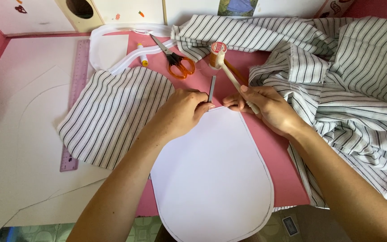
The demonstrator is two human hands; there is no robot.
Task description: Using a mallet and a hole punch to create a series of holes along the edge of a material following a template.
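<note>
My left hand (182, 112) pinches a slim grey metal punch (212, 88) and holds it upright at the top edge of a white rounded paper pattern (211, 175). A small mallet with a pale wooden handle (234, 78) is gripped in my right hand (265, 107), its round head up near an orange thread spool (217, 51). The right fingertips touch the pattern's top edge. The pattern lies on a pink table (283, 166). A cut piece of black-and-white striped fabric (113, 112) lies just left of my left hand.
Orange-handled scissors (175, 60), a white thread spool (142, 54) and a white strip of fabric (113, 38) lie at the back. A pink ruler (75, 103) rests on white paper (19, 134) to the left. A heap of striped cloth (350, 89) fills the right side.
</note>
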